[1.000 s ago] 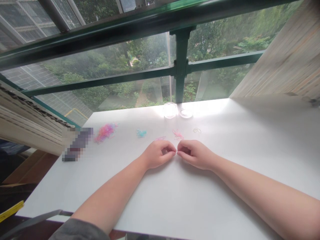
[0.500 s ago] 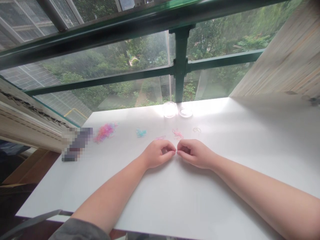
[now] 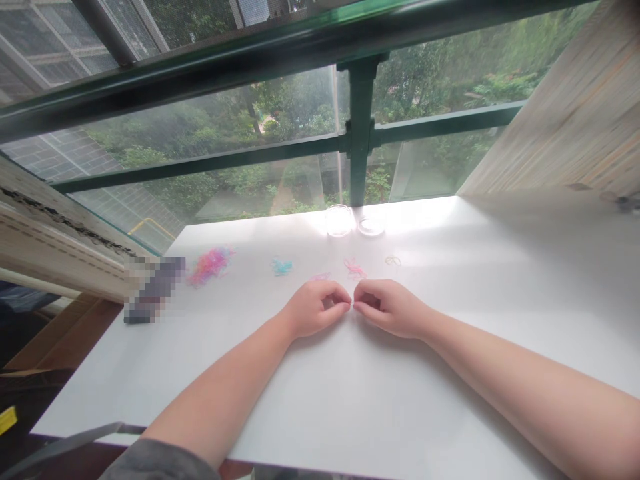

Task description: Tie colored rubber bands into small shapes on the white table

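My left hand (image 3: 320,308) and my right hand (image 3: 387,308) meet fingertip to fingertip above the white table (image 3: 320,407). Each is closed in a pinch of thumb and forefinger; whatever lies between the tips is too small to make out. Just beyond them are a pink pile of small rubber bands (image 3: 355,269) and a paler pink pile (image 3: 321,276), partly hidden behind my left hand. A few yellowish bands (image 3: 393,261) lie past my right hand. Farther left sit a turquoise pile (image 3: 283,267) and a larger mixed pink, orange and purple heap (image 3: 212,265).
Two clear round containers or lids (image 3: 339,221) gleam at the table's back edge by the window. A blurred-out dark oblong object (image 3: 156,290) lies at the left edge. A green window frame (image 3: 360,133) borders the back, and a pale curtain (image 3: 560,120) hangs right.
Both hands keep almost the same place and pinch. The view has shifted very slightly, and a yellow object now shows at the lower left edge.
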The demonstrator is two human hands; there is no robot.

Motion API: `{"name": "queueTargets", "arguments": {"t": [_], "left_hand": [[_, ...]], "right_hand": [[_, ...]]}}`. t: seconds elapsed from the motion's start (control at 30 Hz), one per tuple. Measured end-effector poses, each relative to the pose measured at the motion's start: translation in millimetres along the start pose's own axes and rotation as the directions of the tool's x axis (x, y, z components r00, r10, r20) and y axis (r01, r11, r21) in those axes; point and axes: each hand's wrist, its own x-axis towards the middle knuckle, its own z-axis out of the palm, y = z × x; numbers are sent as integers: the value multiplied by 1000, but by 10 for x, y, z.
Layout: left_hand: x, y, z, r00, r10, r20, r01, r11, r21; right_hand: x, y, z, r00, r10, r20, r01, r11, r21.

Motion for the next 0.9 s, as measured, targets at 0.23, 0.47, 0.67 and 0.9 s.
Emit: {"name": "queueTargets", "arguments": {"t": [0.23,0.47,0.67,0.9], "left_hand": [[-1,3,-4,1000,-6,-3,6,1000,9],[-3,7,-2,1000,1,-8,-1,1000,0],[-5,-11,7,1000,4,-17,-4,1000,-3],[-2,-12,9,1000,8,-21,-9,1000,-4]], "right_hand": [[-7,-10,-1,1000,13,6,-13,1000,-4],[-6,-15,-6,1000,20,9,-20,1000,-4],[-3,-17,-13,1000,23,11,-23,1000,-10],[-10,-11,2,1000,17,9,-17,1000,-11]]}}
